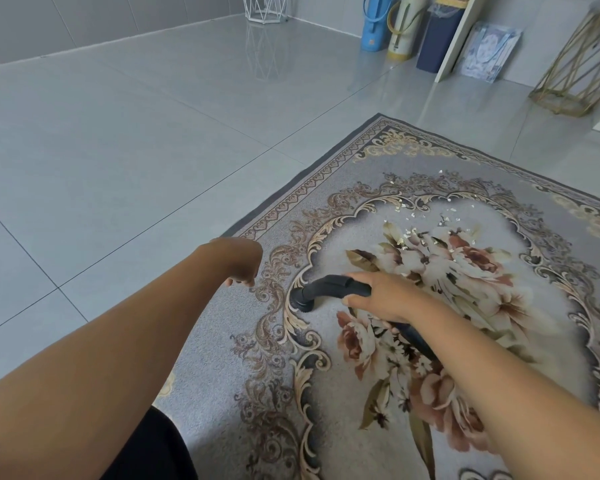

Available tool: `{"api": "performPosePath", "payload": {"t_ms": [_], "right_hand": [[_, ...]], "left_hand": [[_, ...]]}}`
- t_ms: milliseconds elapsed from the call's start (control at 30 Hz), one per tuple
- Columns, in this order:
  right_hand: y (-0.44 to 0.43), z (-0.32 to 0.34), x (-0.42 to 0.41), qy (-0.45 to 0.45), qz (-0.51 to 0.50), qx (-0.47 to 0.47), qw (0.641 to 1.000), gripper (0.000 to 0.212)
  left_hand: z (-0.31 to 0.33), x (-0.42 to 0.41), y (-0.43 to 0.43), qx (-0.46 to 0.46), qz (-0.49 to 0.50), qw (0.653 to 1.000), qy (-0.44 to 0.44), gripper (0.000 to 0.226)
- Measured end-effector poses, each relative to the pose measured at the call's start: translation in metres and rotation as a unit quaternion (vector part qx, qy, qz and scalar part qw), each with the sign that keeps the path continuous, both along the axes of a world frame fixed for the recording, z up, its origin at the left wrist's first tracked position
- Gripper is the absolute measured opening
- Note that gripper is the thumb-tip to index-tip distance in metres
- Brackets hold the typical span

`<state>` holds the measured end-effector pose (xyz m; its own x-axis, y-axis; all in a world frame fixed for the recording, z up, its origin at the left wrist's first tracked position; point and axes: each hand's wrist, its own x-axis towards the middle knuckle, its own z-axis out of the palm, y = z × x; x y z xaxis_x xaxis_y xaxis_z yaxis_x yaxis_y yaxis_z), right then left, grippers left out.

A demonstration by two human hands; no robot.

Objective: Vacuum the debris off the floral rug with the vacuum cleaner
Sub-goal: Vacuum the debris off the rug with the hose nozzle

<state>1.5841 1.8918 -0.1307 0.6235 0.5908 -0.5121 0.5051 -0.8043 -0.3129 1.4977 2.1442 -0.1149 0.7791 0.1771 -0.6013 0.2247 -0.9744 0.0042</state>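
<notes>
The floral rug lies on the grey tiled floor and fills the lower right. Small pale bits of debris are scattered over its far middle, around the upper flowers. My right hand grips the black vacuum handle, whose nozzle end points down onto the rug at the left of the flower pattern. The black hose runs back under my right forearm. My left hand hangs over the rug's left border with fingers curled downward, holding nothing that I can see.
Grey floor tiles spread to the left and beyond the rug. A white wire stand is at the far wall. Blue and cream flasks, a white board, a printed bag and a gold wire stand line the far right.
</notes>
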Motion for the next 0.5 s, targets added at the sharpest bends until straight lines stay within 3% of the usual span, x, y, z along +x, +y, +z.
{"api": "performPosePath", "payload": {"t_ms": [67,200,400,500], "right_hand": [[-0.007,0.001,0.007,0.053,-0.06,0.028,0.996,0.05],[-0.023,-0.002,0.029,0.187,-0.214,0.066,0.956,0.054],[-0.03,0.0,0.038,0.197,-0.252,0.05,0.946,0.056],[-0.03,0.001,0.039,0.151,-0.261,0.082,0.95,0.057]], "left_hand": [[0.0,0.002,-0.002,-0.003,-0.002,1.0,-0.007,0.027],[0.002,0.003,-0.007,-0.008,-0.003,1.0,-0.009,0.027],[0.003,0.008,-0.014,-0.014,-0.01,1.0,-0.015,0.03],[0.002,0.011,-0.015,-0.017,-0.011,1.0,-0.019,0.029]]}}
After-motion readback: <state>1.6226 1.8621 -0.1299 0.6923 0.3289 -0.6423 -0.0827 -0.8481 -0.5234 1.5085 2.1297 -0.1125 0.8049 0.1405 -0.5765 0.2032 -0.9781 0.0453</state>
